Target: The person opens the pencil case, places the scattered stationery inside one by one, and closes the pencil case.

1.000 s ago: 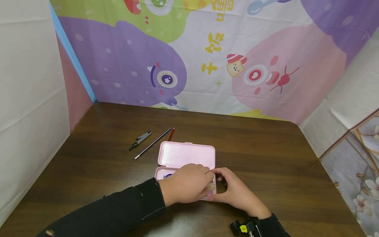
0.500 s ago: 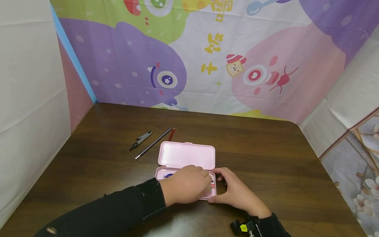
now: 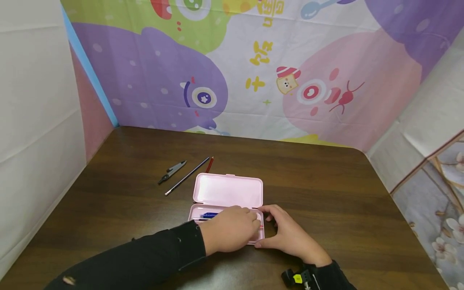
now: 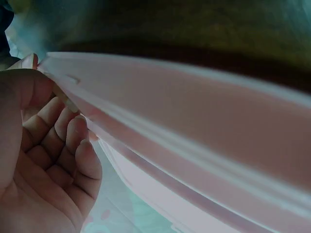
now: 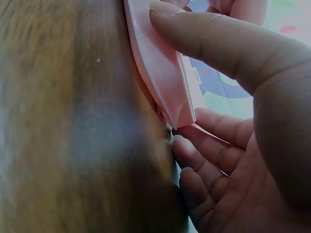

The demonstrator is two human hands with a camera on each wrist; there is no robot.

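Observation:
A pink pencil case [image 3: 228,190] lies with its lid folded back on the table. My left hand [image 3: 232,229] reaches over its tray, covering most of what is inside. In the left wrist view a thin tan stick [image 4: 68,101] shows at the thumb of my curled left hand, seemingly pinched there; its kind is unclear. A blue pen [image 3: 209,215] lies in the tray, left of my knuckles. My right hand [image 3: 286,235] grips the case's right end, thumb at the near side and fingers at the far corner.
Beyond the case on the dark wooden table [image 3: 319,189] lie a compass [image 3: 172,172], a dark pencil with a white end [image 3: 187,176] and a red pencil [image 3: 209,164], partly behind the lid. A cartoon-printed cloth [image 3: 203,68] hangs at the back edge.
The thin brown stick that poked up beside my left fingertips has gone down out of the head view. My left hand has shifted slightly, baring more of the blue pen. The right hand stays put.

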